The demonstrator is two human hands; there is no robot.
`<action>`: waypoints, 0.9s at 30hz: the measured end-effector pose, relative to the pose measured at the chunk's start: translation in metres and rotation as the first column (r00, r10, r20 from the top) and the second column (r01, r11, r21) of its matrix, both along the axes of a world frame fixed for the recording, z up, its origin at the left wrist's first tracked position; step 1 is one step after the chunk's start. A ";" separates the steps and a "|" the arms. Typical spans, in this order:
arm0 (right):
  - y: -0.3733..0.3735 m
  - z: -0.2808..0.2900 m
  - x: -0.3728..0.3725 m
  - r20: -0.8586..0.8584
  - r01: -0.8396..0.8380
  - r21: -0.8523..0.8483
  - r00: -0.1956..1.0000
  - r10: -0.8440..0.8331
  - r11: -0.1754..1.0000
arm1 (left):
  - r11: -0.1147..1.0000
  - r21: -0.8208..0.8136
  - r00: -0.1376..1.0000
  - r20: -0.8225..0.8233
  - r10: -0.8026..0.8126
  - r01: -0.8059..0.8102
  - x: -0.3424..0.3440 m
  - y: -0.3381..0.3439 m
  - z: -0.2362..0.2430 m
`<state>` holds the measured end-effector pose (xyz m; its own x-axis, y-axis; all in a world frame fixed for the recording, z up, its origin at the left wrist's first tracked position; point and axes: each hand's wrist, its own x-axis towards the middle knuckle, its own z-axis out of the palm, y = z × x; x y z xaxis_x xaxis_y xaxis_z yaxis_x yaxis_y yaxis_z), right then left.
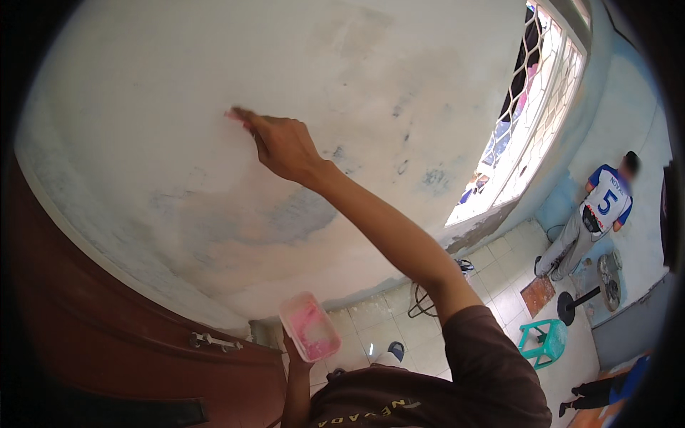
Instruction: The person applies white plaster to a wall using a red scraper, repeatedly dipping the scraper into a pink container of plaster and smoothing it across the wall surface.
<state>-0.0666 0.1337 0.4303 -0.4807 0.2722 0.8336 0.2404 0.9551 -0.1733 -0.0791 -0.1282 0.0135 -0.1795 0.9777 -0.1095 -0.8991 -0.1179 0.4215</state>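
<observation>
My right hand [287, 146] is raised to the pale wall [178, 85], its fingers closed on a small pink flat tool [232, 116]. Motion blur and the fingers hide most of that tool, so its exact kind does not show. It is at or very close to the wall surface. Lower down, my left hand [296, 351] grips a pink plastic tub [332, 347] from beneath and the side. White and pink smears of paste coat the inside of the tub. Around my right arm the wall bears grey, bluish and tan patches.
A brown door [143, 321] with a metal handle [214, 342] stands at the left. On the right are a grilled window [524, 128], a green stool [546, 342], a standing fan [608, 282] and a person in a white-and-blue shirt [606, 200]. Another person [606, 389] is partly visible lower right.
</observation>
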 end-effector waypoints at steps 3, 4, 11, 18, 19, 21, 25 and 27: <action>0.043 0.018 0.042 -0.093 0.064 0.240 0.995 -0.043 0.969 | 0.999 0.009 0.998 -0.048 -0.047 0.047 0.001 0.001 0.010; 0.061 0.041 0.070 -0.082 0.199 0.139 0.978 -0.189 0.970 | 0.999 0.010 0.996 -0.080 -0.044 0.044 0.006 -0.004 0.023; 0.155 0.193 0.248 -0.636 0.750 0.101 0.554 -0.537 0.654 | 0.997 -0.040 0.990 0.124 -0.067 0.072 -0.013 -0.028 -0.040; 0.120 0.050 0.089 -0.362 0.698 0.267 0.711 -0.603 0.664 | 0.996 -0.017 0.986 0.146 -0.086 0.090 -0.023 -0.044 -0.087; 0.097 0.018 0.052 -0.199 0.654 0.180 0.755 -0.625 0.734 | 0.996 -0.011 0.989 0.115 -0.089 0.091 -0.022 -0.042 -0.076; 0.062 -0.018 0.034 -0.082 0.446 0.287 0.893 -0.442 0.848 | 0.998 -0.015 0.997 0.046 -0.056 0.057 -0.015 -0.033 -0.047; 0.048 0.015 0.053 0.305 0.127 0.180 0.936 -0.178 0.975 | 0.994 0.033 0.992 0.072 -0.102 0.100 -0.008 -0.032 -0.003; 0.090 0.061 0.100 -0.177 0.063 0.035 0.983 -0.056 0.997 | 0.992 0.032 0.991 0.040 -0.126 0.125 0.000 -0.025 0.015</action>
<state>0.0335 0.2235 0.4911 -0.3097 0.2604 0.9145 0.2663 0.9470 -0.1795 -0.0788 -0.1531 0.0281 -0.0513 0.9951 -0.0848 -0.9243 -0.0152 0.3813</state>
